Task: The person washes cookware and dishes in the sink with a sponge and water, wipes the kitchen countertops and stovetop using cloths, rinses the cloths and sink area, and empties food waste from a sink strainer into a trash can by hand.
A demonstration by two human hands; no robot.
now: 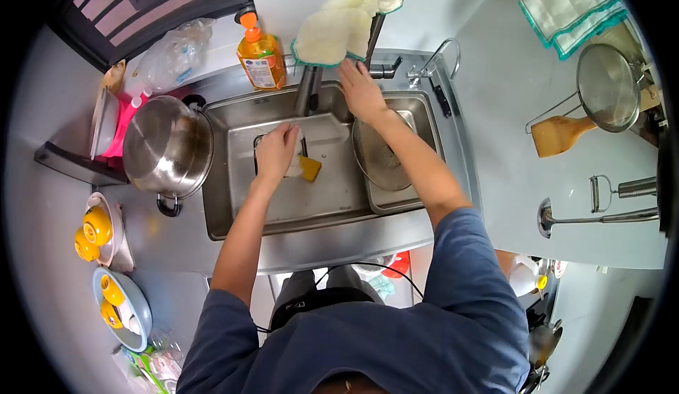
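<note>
My left hand (276,155) is over the large basin of the steel sink (244,213), just below the tap spout (308,91). Its fingers are closed together, and what they hold, if anything, is hidden. Beside it on the basin floor lies a yellow sponge (310,168), with something white close by. My right hand (362,91) reaches up behind the sink, fingers stretched out. Its fingertips are at the lower hem of a cream cloth (329,37) draped over the tap; whether they touch it is unclear. A glass lid (378,157) rests over the small basin, partly behind my right forearm.
An orange soap bottle (262,58) stands behind the sink. Left of it sits a steel pot (166,143). Yellow bowls (97,226) and a blue basin (141,302) are further left. A strainer (607,86), wooden spatula (559,136) and ladle (546,217) hang at right.
</note>
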